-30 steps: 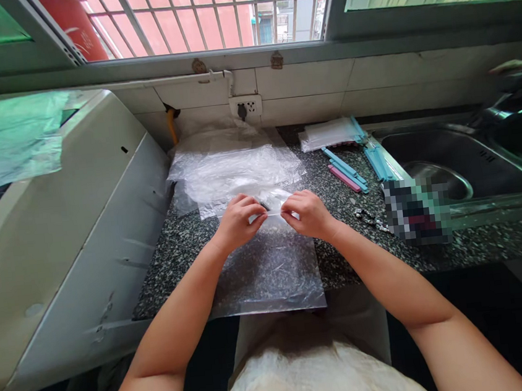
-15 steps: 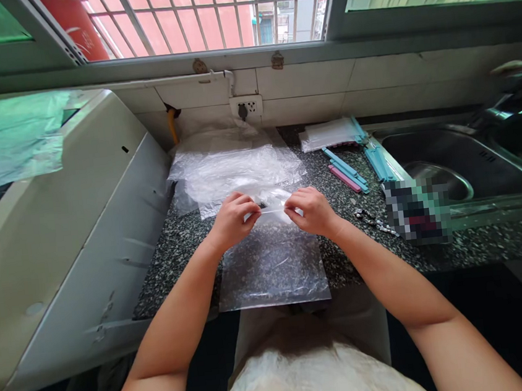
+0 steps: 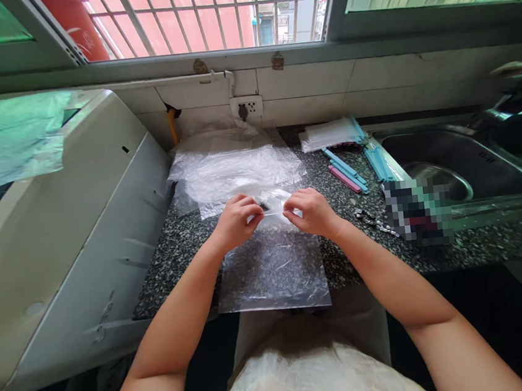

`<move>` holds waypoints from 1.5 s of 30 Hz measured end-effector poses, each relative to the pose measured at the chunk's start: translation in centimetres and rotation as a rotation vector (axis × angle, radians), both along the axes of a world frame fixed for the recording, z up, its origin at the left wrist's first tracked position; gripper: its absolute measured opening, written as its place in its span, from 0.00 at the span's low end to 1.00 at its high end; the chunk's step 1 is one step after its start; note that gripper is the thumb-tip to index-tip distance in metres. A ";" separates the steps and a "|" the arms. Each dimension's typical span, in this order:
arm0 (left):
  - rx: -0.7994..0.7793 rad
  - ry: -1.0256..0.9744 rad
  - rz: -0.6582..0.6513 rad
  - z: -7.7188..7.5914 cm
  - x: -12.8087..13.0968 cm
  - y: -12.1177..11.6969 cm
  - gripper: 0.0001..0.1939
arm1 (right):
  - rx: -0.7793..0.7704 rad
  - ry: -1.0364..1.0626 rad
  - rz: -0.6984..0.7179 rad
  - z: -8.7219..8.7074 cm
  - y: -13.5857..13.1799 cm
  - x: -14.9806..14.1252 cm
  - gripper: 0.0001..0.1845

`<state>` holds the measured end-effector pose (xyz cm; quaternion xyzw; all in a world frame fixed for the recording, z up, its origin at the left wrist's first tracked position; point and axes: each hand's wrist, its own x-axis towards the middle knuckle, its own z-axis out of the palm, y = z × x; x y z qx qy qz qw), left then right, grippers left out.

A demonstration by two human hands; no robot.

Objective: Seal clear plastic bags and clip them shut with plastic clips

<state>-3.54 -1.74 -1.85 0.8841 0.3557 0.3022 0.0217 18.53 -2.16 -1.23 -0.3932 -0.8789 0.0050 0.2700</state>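
Note:
A clear plastic bag (image 3: 273, 272) lies over the front of the counter, its lower end reaching past the counter edge. My left hand (image 3: 240, 220) pinches the upper part of the bag between thumb and fingers. On the other side, my right hand (image 3: 310, 211) pinches the same part, a short gap away. A whitish strip of the bag is stretched between the two hands. Just beyond them lies a spread pile of clear plastic bags (image 3: 239, 160). What the fingertips press on exactly is too small to make out.
Blue sealing clips (image 3: 346, 168) and a pink clip (image 3: 344, 178) lie to the right, near a stack of clear packets (image 3: 329, 133). A steel sink (image 3: 448, 163) is farther right, with a blurred-out item (image 3: 416, 213) before it. A white appliance (image 3: 102, 237) borders the left.
Both hands have drawn slightly closer together along the bag's upper part and shifted slightly toward me. The bag's lower edge has slid a little nearer. Both pinches hold.

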 end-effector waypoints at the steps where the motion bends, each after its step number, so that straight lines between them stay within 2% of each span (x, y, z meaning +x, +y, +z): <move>1: 0.000 0.001 -0.005 -0.1 0.1 0.0 0.09 | 0.002 -0.006 0.000 0.0 0.0 -0.1 0.06; 11: 0.003 -0.019 -0.006 -0.3 0.5 -0.1 0.09 | 0.025 -0.031 0.025 -0.6 0.1 -0.4 0.07; 24: -0.043 -0.046 0.077 0.4 -0.3 0.0 0.07 | 0.004 0.003 0.003 0.2 0.2 0.2 0.07; 36: 0.004 -0.027 0.030 0.2 -0.2 0.1 0.09 | -0.001 -0.017 0.000 0.3 0.1 0.2 0.06; 45: 0.006 -0.005 0.002 -0.1 0.8 -0.3 0.10 | 0.012 -0.080 0.028 0.3 -0.4 -0.3 0.07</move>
